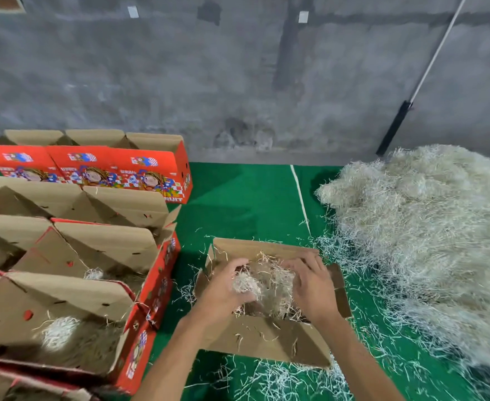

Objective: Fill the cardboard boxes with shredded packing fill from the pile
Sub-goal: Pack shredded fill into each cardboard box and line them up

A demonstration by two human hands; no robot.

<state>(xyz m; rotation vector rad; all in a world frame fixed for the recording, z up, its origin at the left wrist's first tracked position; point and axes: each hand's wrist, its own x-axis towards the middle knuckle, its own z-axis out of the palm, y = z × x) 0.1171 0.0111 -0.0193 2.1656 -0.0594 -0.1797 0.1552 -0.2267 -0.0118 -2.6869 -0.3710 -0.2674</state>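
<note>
In the head view, an open box [270, 337] was seen on the green surface [246, 198], partly filled with fill [270, 285]. Both hands were held inside it: the left hand [226, 287] was curled around a tuft of fill at the box's left side, and the right hand [313, 287] was laid on the fill at the right, its fingers [310, 267] loosely spread and slightly bent. The pile [429, 227] was heaped to the right of the box, with loose strands scattered between them and in front. Rows of red boxes [99, 227] were ranged at the left, flaps up, fill visible in the nearer ones. A grey wall [238, 68] stood behind.
</note>
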